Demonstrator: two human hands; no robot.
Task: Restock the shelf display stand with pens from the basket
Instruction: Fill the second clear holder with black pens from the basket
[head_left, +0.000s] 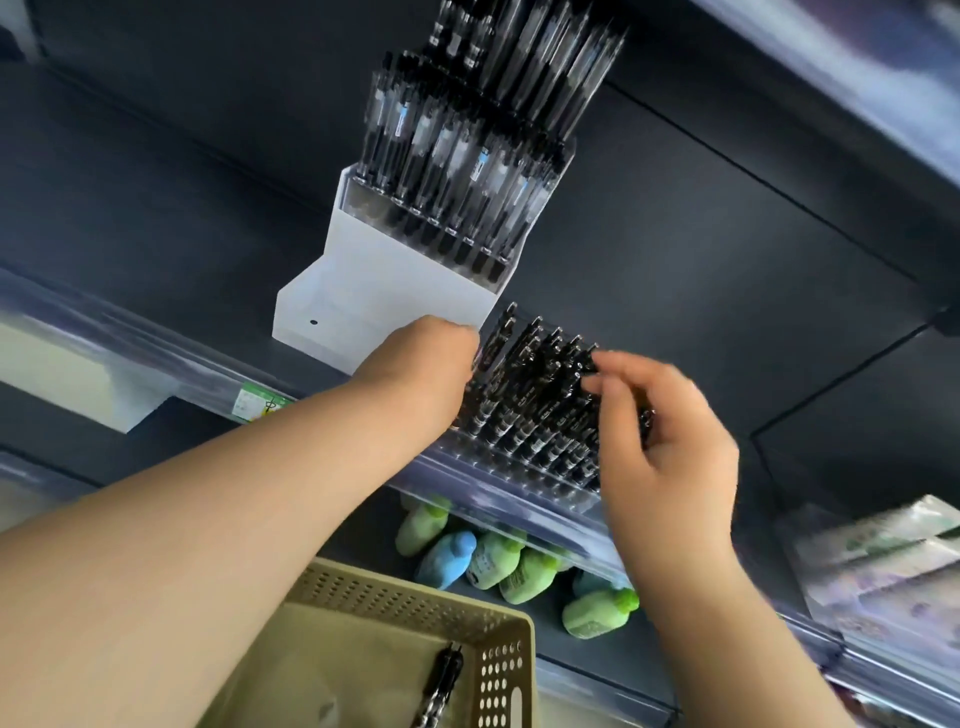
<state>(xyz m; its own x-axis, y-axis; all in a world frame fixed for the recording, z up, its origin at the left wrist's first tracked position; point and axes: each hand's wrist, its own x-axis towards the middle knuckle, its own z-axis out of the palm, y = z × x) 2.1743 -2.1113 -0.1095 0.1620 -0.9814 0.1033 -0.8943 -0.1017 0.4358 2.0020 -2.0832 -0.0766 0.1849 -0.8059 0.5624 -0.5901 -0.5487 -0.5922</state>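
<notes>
Your left hand (431, 364) reaches forward on a bare, outstretched forearm, fingers hidden past the knuckles. Your right hand (670, 441) is raised beside it, fingers loosely curled, blurred.

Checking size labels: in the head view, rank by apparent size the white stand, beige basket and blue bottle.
1-2. white stand and beige basket: look alike; the basket is nearer and cropped, so unranked.
3. blue bottle: smallest.

Left hand (431, 374) and right hand (670, 447) reach among black pens (535, 395) in a clear tiered plastic stand (519, 478); a beige perforated basket (415, 597) holds one black pen (441, 686).
</notes>
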